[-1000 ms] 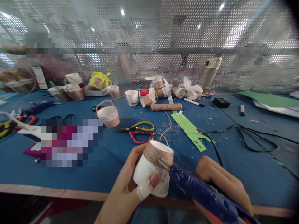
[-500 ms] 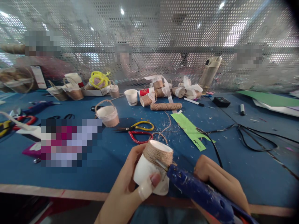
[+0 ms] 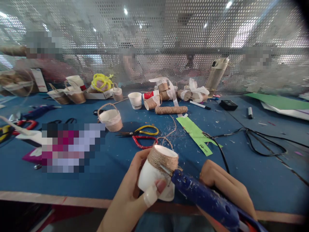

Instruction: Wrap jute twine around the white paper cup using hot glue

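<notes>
My left hand (image 3: 135,190) is closed around a white paper cup (image 3: 151,178), a strip of tape wrapped about its thumb. Brown jute twine (image 3: 164,158) winds round the cup's upper part, and a strand trails back over the table. In my right hand (image 3: 224,183) is a blue glue gun (image 3: 200,196). Its metal nozzle touches or nearly touches the lower edge of the wound twine. Just beyond the cup lie scissors (image 3: 142,135) with one yellow and one red handle. A spool of twine (image 3: 171,110) rests farther back.
A small twine-covered basket (image 3: 111,120) stands left of the scissors. A green paper strip (image 3: 195,134) and a black cable (image 3: 260,141) lie to the right. Several wrapped cups, a white cup (image 3: 135,100) and a tilted bottle (image 3: 217,77) line the perforated metal screen (image 3: 154,38).
Almost nothing differs. Both hands hold the cup and glue gun in nearly the same pose, and the whole view has shifted very slightly.
</notes>
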Demonstrator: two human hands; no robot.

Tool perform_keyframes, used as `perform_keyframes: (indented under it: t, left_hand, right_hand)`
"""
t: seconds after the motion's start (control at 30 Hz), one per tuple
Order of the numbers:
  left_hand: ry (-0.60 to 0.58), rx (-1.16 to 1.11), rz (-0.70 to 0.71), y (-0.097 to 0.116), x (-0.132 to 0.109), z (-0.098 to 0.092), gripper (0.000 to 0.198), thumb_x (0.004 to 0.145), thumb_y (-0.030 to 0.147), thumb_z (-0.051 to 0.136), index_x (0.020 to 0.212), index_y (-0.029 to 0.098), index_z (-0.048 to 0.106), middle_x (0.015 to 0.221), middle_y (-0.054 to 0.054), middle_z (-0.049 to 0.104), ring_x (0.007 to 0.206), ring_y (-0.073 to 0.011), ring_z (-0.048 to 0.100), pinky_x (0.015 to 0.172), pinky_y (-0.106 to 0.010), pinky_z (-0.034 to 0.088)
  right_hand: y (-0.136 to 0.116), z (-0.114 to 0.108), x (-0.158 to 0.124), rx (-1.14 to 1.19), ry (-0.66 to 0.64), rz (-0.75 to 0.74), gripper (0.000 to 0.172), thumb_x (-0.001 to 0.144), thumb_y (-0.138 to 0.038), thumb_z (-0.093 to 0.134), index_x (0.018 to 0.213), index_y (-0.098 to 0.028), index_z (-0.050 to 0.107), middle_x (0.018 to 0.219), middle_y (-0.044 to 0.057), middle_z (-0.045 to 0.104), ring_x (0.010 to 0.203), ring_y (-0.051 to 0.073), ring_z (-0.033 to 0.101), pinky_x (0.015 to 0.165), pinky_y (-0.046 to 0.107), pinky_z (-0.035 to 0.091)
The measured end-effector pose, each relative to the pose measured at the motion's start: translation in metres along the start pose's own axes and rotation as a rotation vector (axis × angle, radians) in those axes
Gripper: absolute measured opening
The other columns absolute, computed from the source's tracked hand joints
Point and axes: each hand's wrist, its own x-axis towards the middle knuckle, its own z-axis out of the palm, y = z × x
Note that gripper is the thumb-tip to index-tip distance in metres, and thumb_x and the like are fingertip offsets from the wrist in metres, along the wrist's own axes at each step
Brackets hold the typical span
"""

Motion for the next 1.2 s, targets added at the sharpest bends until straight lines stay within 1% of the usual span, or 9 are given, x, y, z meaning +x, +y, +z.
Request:
perform_keyframes:
  t: [0.1, 0.2, 0.3, 0.4, 0.57, 0.73, 0.93, 1.07, 1.2]
  left_hand:
    - [-0.023, 0.017, 0.026, -0.0027, 0.0016, -0.001, 0.061, 0.083, 0.058, 0.084, 0.132, 0.03, 0.061, 0.117, -0.002, 0.078, 0.099, -0.0222, 0.072, 0.084, -0.026, 0.058]
    - [-0.051, 0.022, 0.054, -0.0053, 0.003, -0.0021, 0.06, 0.085, 0.058, 0.082, 0.133, 0.029, 0.059, 0.119, -0.004, 0.077, 0.1, -0.0233, 0.073, 0.086, -0.028, 0.058]
    - [-0.06, 0.037, 0.053, -0.0065, 0.0036, -0.0028, 0.06, 0.087, 0.058, 0.081, 0.134, 0.028, 0.058, 0.121, -0.005, 0.076, 0.102, -0.0246, 0.072, 0.088, -0.03, 0.057]
    - [-0.072, 0.039, 0.051, -0.0057, 0.0034, -0.0027, 0.061, 0.087, 0.058, 0.081, 0.134, 0.028, 0.058, 0.122, -0.005, 0.075, 0.102, -0.0241, 0.072, 0.089, -0.031, 0.057]
    - [-0.049, 0.014, 0.042, -0.0037, 0.0032, -0.0019, 0.059, 0.085, 0.056, 0.084, 0.131, 0.029, 0.06, 0.117, -0.003, 0.077, 0.101, -0.0232, 0.072, 0.087, -0.029, 0.056]
    - [-0.061, 0.021, 0.051, -0.0045, 0.0037, -0.0022, 0.057, 0.086, 0.053, 0.083, 0.133, 0.029, 0.06, 0.119, -0.001, 0.077, 0.101, -0.0211, 0.071, 0.088, -0.027, 0.056]
    - [-0.051, 0.023, 0.044, -0.0047, 0.0038, -0.003, 0.059, 0.085, 0.054, 0.084, 0.132, 0.027, 0.06, 0.117, -0.003, 0.076, 0.099, -0.0227, 0.072, 0.086, -0.028, 0.056]
    - [-0.072, 0.022, 0.05, -0.0042, 0.0043, -0.0032, 0.057, 0.086, 0.053, 0.084, 0.132, 0.028, 0.06, 0.115, -0.002, 0.076, 0.098, -0.0212, 0.071, 0.086, -0.027, 0.057]
    - [-0.051, 0.008, 0.057, -0.0032, 0.0038, -0.0025, 0.057, 0.084, 0.053, 0.085, 0.13, 0.029, 0.062, 0.115, -0.002, 0.076, 0.1, -0.0219, 0.07, 0.086, -0.028, 0.056]
  right_hand:
    - [0.001, 0.0004, -0.0026, 0.014, -0.002, 0.009, 0.029, 0.098, -0.01, 0.059, 0.081, -0.025, 0.042, 0.076, -0.005, 0.045, 0.06, 0.01, 0.046, 0.054, 0.022, 0.037]
    - [0.0012, 0.0, -0.0038, 0.027, -0.012, 0.011, 0.028, 0.097, -0.01, 0.06, 0.082, -0.026, 0.042, 0.077, -0.004, 0.045, 0.061, 0.011, 0.046, 0.054, 0.022, 0.037]
    - [-0.0002, -0.001, -0.0038, 0.029, -0.021, 0.02, 0.029, 0.097, -0.01, 0.06, 0.082, -0.025, 0.042, 0.077, -0.005, 0.044, 0.062, 0.01, 0.045, 0.055, 0.022, 0.037]
    - [-0.002, -0.0021, -0.0028, 0.02, -0.022, 0.018, 0.029, 0.097, -0.01, 0.06, 0.082, -0.025, 0.04, 0.077, -0.005, 0.044, 0.061, 0.01, 0.044, 0.055, 0.021, 0.037]
    - [-0.0039, -0.0035, 0.0, 0.005, -0.013, 0.007, 0.029, 0.098, -0.01, 0.059, 0.082, -0.025, 0.041, 0.077, -0.005, 0.044, 0.06, 0.01, 0.045, 0.054, 0.022, 0.037]
    - [-0.0036, -0.004, -0.0014, 0.012, -0.022, 0.019, 0.029, 0.098, -0.009, 0.059, 0.082, -0.025, 0.041, 0.077, -0.004, 0.044, 0.061, 0.01, 0.046, 0.055, 0.022, 0.037]
    - [-0.0017, -0.0033, -0.0036, 0.005, -0.015, 0.019, 0.028, 0.098, -0.01, 0.059, 0.082, -0.025, 0.041, 0.077, -0.005, 0.046, 0.062, 0.01, 0.047, 0.055, 0.022, 0.037]
    - [-0.002, -0.0027, -0.0018, 0.002, -0.012, 0.016, 0.028, 0.097, -0.009, 0.06, 0.081, -0.025, 0.043, 0.076, -0.005, 0.046, 0.061, 0.01, 0.047, 0.055, 0.021, 0.038]
    - [-0.0035, -0.0032, -0.0003, -0.002, -0.003, 0.014, 0.029, 0.097, -0.009, 0.061, 0.08, -0.025, 0.044, 0.076, -0.005, 0.048, 0.06, 0.01, 0.048, 0.054, 0.021, 0.038]
